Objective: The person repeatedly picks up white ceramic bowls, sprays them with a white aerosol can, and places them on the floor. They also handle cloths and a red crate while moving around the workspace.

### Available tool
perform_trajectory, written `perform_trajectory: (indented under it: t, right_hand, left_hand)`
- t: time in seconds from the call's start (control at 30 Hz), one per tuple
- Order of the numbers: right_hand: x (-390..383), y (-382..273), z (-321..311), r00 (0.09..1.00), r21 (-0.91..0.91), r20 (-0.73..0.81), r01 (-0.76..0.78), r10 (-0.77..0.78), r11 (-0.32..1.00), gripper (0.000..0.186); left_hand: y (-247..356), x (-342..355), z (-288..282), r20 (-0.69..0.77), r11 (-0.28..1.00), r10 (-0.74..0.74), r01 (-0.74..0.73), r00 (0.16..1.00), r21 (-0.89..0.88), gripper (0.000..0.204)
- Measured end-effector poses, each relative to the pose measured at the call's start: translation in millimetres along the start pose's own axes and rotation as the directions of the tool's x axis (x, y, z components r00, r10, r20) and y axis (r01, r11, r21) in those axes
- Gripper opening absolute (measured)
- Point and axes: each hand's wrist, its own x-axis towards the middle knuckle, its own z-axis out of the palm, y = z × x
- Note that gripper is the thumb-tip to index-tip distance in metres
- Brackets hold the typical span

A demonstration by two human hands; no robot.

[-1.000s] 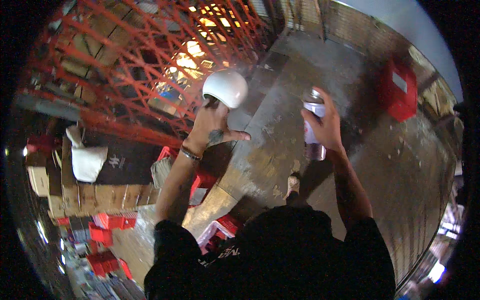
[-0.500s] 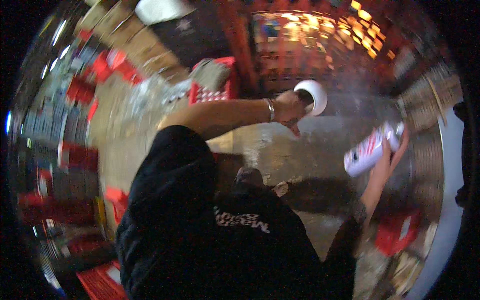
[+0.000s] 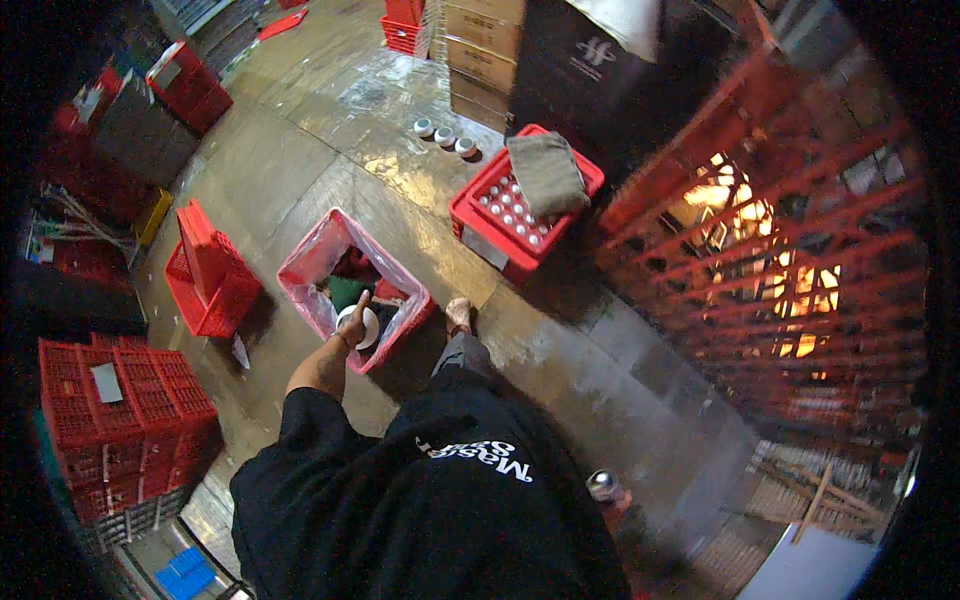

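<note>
My left hand [image 3: 350,328] grips a white round bowl-like vessel [image 3: 370,326] over a red crate [image 3: 296,273] lined with thin pinkish plastic. Inside that crate lie dark, red and green pieces I cannot identify. Low on the right, my right hand [image 3: 622,504] is wrapped round a spray can [image 3: 603,485]. Only the can's silvery top and part of the fingers show; my black shirt covers the rest.
A red crate of white-topped round items [image 3: 512,212] carries a grey cloth [image 3: 547,174]. Three white round vessels [image 3: 444,136] stand on the floor behind. Stacked red crates [image 3: 130,410] are at left, cardboard boxes [image 3: 482,65] at back, and red bars [image 3: 770,270] with bright light behind at right.
My view and body have turned left. The white vessel has come from in front of the red bars to over the lined crate. The spray can has dropped low beside my body.
</note>
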Motion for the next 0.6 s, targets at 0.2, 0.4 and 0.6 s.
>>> perform_trajectory:
  t: [0.2, 0.4, 0.6]
  right_hand:
    - [186, -363, 99, 0.962, 0.716, 0.221, -0.272, 0.161, 0.643, 0.052]
    - [358, -466, 194, 0.86, 0.734, 0.498, -0.352, -0.108, 0.581, 0.063]
    - [423, -542, 349, 0.375, 0.26, 0.912, -0.213, -0.167, 0.942, 0.054]
  left_hand:
    - [173, 75, -19, 0.042, 0.953, 0.118, -0.101, 0.992, -0.286, 0.062]
    - [302, 120, -122, -0.302, 0.895, 0.198, -0.298, 0.932, -0.331, 0.109]
    - [302, 221, -156, -0.279, 0.894, 0.094, -0.204, 0.956, -0.399, 0.095]
